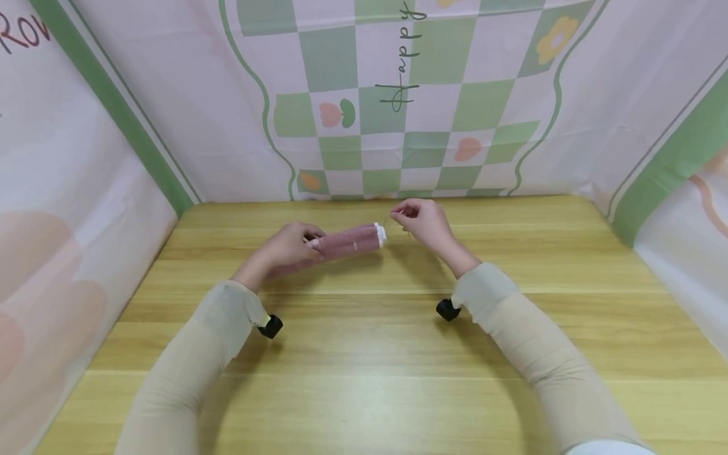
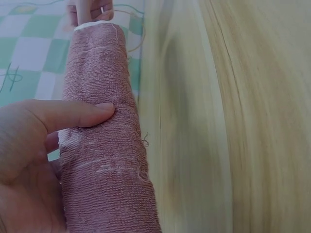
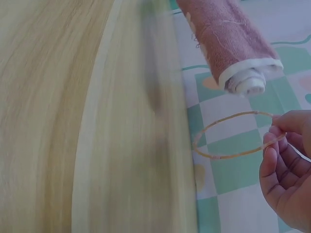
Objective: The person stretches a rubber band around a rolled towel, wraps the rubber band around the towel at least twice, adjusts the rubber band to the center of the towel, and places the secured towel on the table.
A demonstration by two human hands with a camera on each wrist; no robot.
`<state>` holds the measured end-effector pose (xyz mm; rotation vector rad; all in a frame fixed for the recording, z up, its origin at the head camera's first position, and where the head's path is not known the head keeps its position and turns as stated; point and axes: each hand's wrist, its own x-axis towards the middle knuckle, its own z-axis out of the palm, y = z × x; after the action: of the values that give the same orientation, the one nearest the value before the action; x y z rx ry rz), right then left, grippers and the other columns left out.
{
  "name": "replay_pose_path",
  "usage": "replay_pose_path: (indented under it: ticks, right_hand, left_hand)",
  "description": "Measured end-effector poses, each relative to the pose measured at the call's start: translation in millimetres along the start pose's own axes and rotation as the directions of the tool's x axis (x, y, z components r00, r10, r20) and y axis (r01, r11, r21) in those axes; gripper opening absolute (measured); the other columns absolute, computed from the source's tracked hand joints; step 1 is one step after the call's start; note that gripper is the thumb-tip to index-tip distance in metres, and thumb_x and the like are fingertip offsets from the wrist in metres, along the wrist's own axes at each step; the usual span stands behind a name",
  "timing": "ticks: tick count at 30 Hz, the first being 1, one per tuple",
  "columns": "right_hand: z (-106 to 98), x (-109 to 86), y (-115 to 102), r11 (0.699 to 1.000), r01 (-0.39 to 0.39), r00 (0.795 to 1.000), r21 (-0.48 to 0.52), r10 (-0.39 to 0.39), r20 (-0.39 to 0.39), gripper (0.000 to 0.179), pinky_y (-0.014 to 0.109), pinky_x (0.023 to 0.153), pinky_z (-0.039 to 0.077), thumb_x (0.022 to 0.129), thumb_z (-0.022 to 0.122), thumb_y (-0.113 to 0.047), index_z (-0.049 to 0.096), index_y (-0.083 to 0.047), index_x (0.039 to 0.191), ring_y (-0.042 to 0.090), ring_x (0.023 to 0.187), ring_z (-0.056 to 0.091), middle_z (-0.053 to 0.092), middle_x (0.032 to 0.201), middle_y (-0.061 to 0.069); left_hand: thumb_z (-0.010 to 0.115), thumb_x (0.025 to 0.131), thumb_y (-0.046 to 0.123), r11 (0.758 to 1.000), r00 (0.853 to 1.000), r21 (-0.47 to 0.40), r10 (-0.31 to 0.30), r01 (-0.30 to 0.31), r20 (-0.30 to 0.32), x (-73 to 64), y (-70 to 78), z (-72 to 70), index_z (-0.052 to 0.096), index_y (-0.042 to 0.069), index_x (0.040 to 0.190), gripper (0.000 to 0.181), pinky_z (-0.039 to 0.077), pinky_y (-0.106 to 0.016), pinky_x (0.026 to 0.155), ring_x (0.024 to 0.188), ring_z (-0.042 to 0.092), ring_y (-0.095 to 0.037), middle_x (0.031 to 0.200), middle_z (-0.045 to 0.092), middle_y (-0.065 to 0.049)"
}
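A rolled-up mauve towel (image 1: 349,242) with a white edge is held a little above the table by my left hand (image 1: 292,243). In the left wrist view the thumb (image 2: 87,112) lies across the roll and the other fingers are behind it. The white-trimmed end (image 3: 250,80) of the roll points toward my right hand (image 1: 423,221). Between thumb and fingertips, the right hand pinches a thin yellowish rubber band (image 3: 228,156), which hangs as an open loop. The loop is just beyond the roll's end and apart from it.
Under both arms lies a wooden table (image 1: 364,354). A checkered green and white cloth (image 1: 438,120) hangs behind its far edge, with more printed cloth at both sides. Small black cameras (image 1: 448,309) sit at the wrists.
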<state>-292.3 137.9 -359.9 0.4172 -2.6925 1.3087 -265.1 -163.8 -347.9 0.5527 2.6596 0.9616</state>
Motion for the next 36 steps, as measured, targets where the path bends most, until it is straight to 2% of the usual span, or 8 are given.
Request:
replay_pose_path:
  ticks: [7, 15, 25, 36]
  right_hand:
    - [9.0, 0.7, -2.9, 1.000, 0.015, 1.000, 0.023, -0.015, 0.013, 0.018, 0.023, 0.056, 0.048, 0.099, 0.070, -0.016, 0.075, -0.001, 0.109, 0.037, 0.078, 0.066, 0.070, 0.089, 0.019]
    - [20.6, -1.1, -4.6, 0.998, 0.056, 0.998, 0.004, -0.056, 0.015, 0.016, 0.024, 0.056, 0.044, 0.098, 0.072, -0.016, 0.076, -0.003, 0.106, 0.018, 0.068, 0.055, 0.068, 0.081, 0.008]
    - [23.2, -4.3, -6.2, 0.999, 0.051, 0.998, 0.014, -0.051, 0.021, 0.017, 0.027, 0.057, 0.043, 0.098, 0.072, -0.018, 0.077, -0.004, 0.106, 0.018, 0.069, 0.055, 0.068, 0.082, 0.007]
    - [23.1, -6.5, -10.7, 0.997, 0.067, 0.997, 0.022, -0.068, 0.025, 0.016, 0.026, 0.056, 0.046, 0.098, 0.072, -0.016, 0.076, -0.002, 0.105, 0.017, 0.064, 0.060, 0.069, 0.078, 0.008]
  left_hand:
    - [0.079, 0.089, 0.011, 1.000, 1.000, 0.013, 0.009, -0.009, 0.013, 1.6, 2.7, 3.1, 0.068, 0.000, 0.130, 0.044, 0.050, -0.045, 0.095, 0.109, 0.062, -0.029, 0.119, 0.069, -0.015]
    - [0.079, 0.089, 0.009, 1.000, 0.999, 0.027, 0.008, -0.009, 0.035, 1.6, 6.9, 5.1, 0.066, -0.003, 0.130, 0.045, 0.050, -0.042, 0.096, 0.110, 0.062, -0.029, 0.121, 0.068, -0.018]
    - [0.078, 0.090, 0.009, 0.999, 0.998, 0.049, -0.015, 0.012, 0.054, 2.0, 6.3, 7.0, 0.066, -0.003, 0.131, 0.044, 0.051, -0.041, 0.093, 0.108, 0.062, -0.029, 0.119, 0.068, -0.018]
    - [0.079, 0.090, 0.012, 0.998, 0.999, 0.054, -0.035, 0.032, 0.040, 2.6, 7.5, 8.1, 0.065, -0.003, 0.132, 0.047, 0.052, -0.041, 0.093, 0.107, 0.063, -0.029, 0.120, 0.068, -0.018]
